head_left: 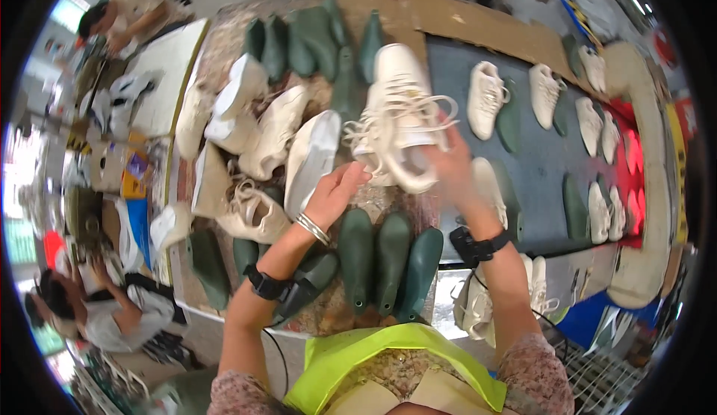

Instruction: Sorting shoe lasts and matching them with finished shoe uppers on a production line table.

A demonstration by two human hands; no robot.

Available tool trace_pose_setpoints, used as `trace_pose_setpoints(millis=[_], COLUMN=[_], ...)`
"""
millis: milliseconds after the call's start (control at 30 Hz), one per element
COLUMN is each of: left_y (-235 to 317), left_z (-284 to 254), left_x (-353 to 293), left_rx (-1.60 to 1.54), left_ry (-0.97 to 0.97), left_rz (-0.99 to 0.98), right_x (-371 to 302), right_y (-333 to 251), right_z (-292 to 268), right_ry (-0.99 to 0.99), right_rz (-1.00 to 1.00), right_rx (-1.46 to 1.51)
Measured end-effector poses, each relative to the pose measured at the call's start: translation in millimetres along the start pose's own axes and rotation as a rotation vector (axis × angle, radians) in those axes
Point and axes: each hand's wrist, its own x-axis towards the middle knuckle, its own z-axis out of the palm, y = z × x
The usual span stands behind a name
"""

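A cream lace-up sneaker (403, 79) is raised over the middle of the table, toe pointing away from me. My right hand (449, 167) grips it at the right side, near the heel opening; the fingers are partly hidden and a little blurred. A second cream sneaker (362, 142) shows just left of it, partly covered. Close to these shoes, my left hand (334, 194) has its fingers stretched toward them, with nothing visible in it. Several dark green shoe lasts (392, 258) lie on the table between my forearms.
On the left of the table sit several cream sneakers (276, 131) in a heap. More green lasts (317, 41) lie at the far side. To the right, a dark conveyor belt (538, 183) carries sneakers paired with lasts toward a red-lit tunnel (631, 153). Other people work nearby.
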Motion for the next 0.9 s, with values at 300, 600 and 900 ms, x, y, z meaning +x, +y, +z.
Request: trace_pose_setpoints(millis=[300, 600, 900], left_y=[-27.9, -80.1, 12.6], left_z=[-128.6, -119.8, -32.1], left_x=[-7.4, 35.4, -76.9], left_rx=[0.411, 0.761, 0.993], left_ry=[0.555, 0.216, 0.317], left_rz=[0.095, -0.105, 0.798], right_x=[57.5, 13.3, -71.4], right_y=[71.8, 11.0, -21.3], right_z=[-22.4, -38.6, 0.0], right_ry=[-0.095, -0.036, -0.629], right_rz=[-0.052, -0.014, 0.379], right_rx=[-0.55, -0.601, 0.74])
